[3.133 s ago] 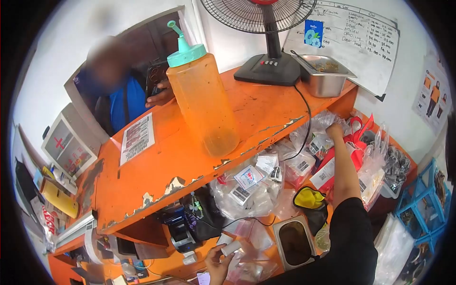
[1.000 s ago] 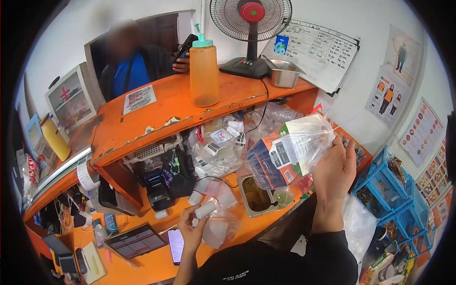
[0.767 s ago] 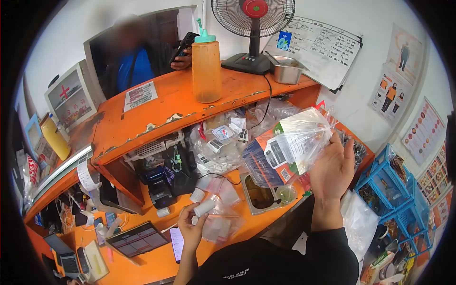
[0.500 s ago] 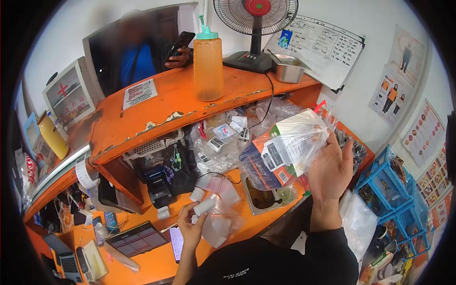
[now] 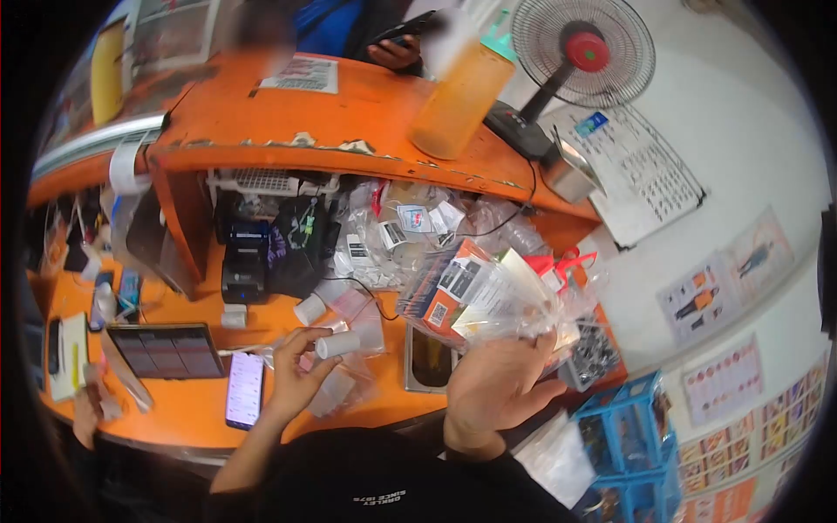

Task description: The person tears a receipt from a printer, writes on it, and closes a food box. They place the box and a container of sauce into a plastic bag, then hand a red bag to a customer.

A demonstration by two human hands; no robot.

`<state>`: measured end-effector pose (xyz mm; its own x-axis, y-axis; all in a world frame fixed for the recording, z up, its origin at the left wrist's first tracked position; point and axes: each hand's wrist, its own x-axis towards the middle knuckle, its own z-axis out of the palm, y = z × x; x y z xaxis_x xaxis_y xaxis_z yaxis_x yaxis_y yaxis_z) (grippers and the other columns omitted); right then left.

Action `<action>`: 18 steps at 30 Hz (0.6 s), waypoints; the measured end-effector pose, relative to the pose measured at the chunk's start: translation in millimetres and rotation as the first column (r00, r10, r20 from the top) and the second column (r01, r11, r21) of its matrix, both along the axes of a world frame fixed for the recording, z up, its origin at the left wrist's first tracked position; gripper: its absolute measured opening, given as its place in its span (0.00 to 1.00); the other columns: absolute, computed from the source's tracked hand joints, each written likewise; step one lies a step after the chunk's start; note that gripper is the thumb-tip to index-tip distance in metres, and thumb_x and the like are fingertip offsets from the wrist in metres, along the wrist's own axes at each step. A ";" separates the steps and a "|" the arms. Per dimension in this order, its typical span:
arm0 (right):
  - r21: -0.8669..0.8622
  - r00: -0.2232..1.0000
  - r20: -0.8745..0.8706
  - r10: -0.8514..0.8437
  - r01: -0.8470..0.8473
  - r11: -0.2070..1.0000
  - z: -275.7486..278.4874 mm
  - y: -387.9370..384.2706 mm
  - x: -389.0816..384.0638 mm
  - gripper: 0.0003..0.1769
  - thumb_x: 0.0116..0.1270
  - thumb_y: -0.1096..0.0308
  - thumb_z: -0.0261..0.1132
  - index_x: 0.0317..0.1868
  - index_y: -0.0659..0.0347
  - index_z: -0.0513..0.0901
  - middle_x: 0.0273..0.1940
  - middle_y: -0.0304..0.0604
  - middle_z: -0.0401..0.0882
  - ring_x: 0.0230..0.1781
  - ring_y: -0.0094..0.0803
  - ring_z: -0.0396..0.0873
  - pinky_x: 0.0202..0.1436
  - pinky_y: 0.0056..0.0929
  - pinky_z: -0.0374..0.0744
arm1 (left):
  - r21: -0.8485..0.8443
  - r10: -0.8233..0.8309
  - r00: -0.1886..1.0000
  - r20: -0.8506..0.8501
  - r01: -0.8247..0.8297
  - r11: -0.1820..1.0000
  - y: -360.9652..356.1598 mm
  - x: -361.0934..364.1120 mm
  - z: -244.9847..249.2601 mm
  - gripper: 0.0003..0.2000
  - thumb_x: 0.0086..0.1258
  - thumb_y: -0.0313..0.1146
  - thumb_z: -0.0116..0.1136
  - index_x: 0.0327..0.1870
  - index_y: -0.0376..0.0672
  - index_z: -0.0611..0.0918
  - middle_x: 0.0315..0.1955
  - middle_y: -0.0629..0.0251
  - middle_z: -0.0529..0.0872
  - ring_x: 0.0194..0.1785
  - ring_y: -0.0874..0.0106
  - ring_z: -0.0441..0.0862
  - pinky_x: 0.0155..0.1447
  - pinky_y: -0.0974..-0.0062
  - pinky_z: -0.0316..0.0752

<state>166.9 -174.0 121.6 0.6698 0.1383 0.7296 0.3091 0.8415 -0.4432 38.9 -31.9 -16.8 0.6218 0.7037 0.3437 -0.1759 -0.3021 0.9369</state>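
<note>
Between the thumb and fingers of my left hand (image 5: 301,370) is a small white roll (image 5: 337,344), held above the orange desk. My right hand (image 5: 501,383) is by the gathered top of a clear plastic bag (image 5: 462,292), which holds boxes with printed labels; the bag hangs from its fingers, partly hidden behind them. Clear plastic bags (image 5: 349,383) lie on the desk just under the roll. A phone with a lit screen (image 5: 245,390) is left of my left hand. Near the bag is a metal tray (image 5: 427,359) with dark contents.
An orange counter (image 5: 235,113) carries an orange bottle (image 5: 462,100), a fan (image 5: 582,52) and a metal container (image 5: 571,170). Across it, a person holds a phone (image 5: 403,30). A tablet (image 5: 166,350) and a printer (image 5: 246,261) stand left; another person's hand (image 5: 87,414) shows far left. Blue baskets (image 5: 628,427) are right.
The view has turned and tilted. Both hands appear further left in the frame, still with the roll and the bag. Another person's hand has come into view at the far left.
</note>
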 end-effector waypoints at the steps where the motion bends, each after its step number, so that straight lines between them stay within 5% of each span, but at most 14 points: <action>1: 0.040 0.998 -0.001 -0.062 0.062 0.997 -4.9 2.4 -1.1 0.36 0.73 0.39 0.42 0.64 0.64 0.67 0.65 0.50 0.65 0.69 0.39 0.59 0.73 0.39 0.51 | 0.060 -0.020 1.000 -0.015 0.021 0.998 1.4 -2.0 1.0 0.19 0.53 0.19 0.69 0.47 0.36 0.80 0.43 0.62 0.80 0.43 0.75 0.78 0.48 0.79 0.74; 13: 0.030 0.996 0.071 -0.050 0.047 0.998 -11.8 6.6 5.4 0.37 0.72 0.38 0.43 0.64 0.65 0.64 0.66 0.51 0.63 0.69 0.42 0.58 0.74 0.45 0.50 | -0.005 -0.013 0.999 0.039 0.014 1.000 -3.7 -0.4 7.0 0.17 0.53 0.21 0.67 0.46 0.36 0.82 0.40 0.58 0.82 0.43 0.68 0.81 0.48 0.75 0.74; 16: 0.029 0.999 0.039 -0.003 0.002 1.000 -15.9 -3.0 6.2 0.39 0.72 0.39 0.43 0.68 0.66 0.59 0.66 0.51 0.63 0.69 0.42 0.59 0.73 0.44 0.51 | -0.004 -0.017 0.999 0.044 0.018 1.000 -4.9 0.3 -1.1 0.17 0.53 0.22 0.67 0.46 0.37 0.82 0.41 0.59 0.82 0.43 0.69 0.81 0.48 0.74 0.74; 17: -0.011 0.973 0.048 0.225 -0.225 0.974 -15.4 -16.8 7.7 0.39 0.72 0.41 0.44 0.69 0.67 0.58 0.65 0.51 0.64 0.68 0.41 0.60 0.73 0.43 0.51 | -0.016 -0.019 0.999 0.031 0.019 1.000 -9.5 -1.8 -6.0 0.18 0.53 0.23 0.68 0.47 0.38 0.81 0.41 0.61 0.82 0.44 0.71 0.80 0.48 0.75 0.74; 18: -0.088 0.982 0.045 0.184 -0.179 0.980 -13.5 -21.4 13.2 0.38 0.72 0.44 0.46 0.69 0.67 0.58 0.63 0.51 0.65 0.65 0.40 0.62 0.71 0.41 0.54 | 0.012 0.008 1.000 0.023 -0.009 1.000 -1.2 -3.6 -7.2 0.18 0.53 0.23 0.69 0.47 0.39 0.81 0.41 0.63 0.82 0.44 0.73 0.79 0.47 0.75 0.73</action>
<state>180.2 -195.4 108.1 0.5889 0.3156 0.7440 0.1795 0.8465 -0.5011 35.4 -33.1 -24.0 0.6076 0.7045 0.3667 -0.1952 -0.3151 0.9288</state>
